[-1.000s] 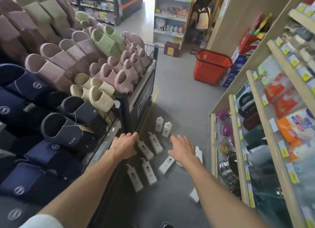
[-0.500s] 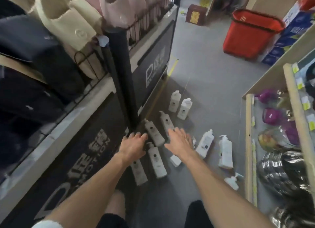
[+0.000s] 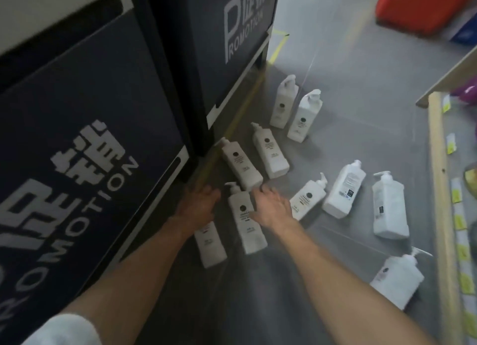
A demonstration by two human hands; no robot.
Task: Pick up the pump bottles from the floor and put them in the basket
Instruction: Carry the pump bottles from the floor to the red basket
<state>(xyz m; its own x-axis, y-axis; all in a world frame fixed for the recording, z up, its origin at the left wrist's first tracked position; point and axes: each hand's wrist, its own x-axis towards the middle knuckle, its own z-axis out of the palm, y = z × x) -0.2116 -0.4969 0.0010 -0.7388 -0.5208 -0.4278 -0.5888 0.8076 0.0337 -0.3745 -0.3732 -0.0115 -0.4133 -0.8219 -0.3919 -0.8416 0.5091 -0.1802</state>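
Several white pump bottles lie and stand on the grey floor. My left hand [image 3: 200, 205] hovers with spread fingers over the top of the nearest bottle [image 3: 210, 244], hiding its pump. My right hand [image 3: 271, 205] is spread just right of the middle lying bottle [image 3: 246, 221], over its edge; whether it touches is unclear. Two more bottles [image 3: 241, 164] [image 3: 269, 151] lie just beyond my fingers. Two bottles stand upright farther off [image 3: 282, 103] [image 3: 304, 116]. Others lie to the right [image 3: 308, 196] [image 3: 344, 190] [image 3: 389, 206] [image 3: 397, 280]. The red basket [image 3: 423, 6] sits at the top right corner.
A dark promotion display stand [image 3: 103, 99] fills the left side, its base right beside the bottles. A wooden shelf edge [image 3: 438, 177] with yellow price tags runs down the right. Yellow tape marks the floor near the stand.
The view has dropped low toward the floor and closer to the bottles. Both hands have stayed spread over the nearest bottles and hold nothing.
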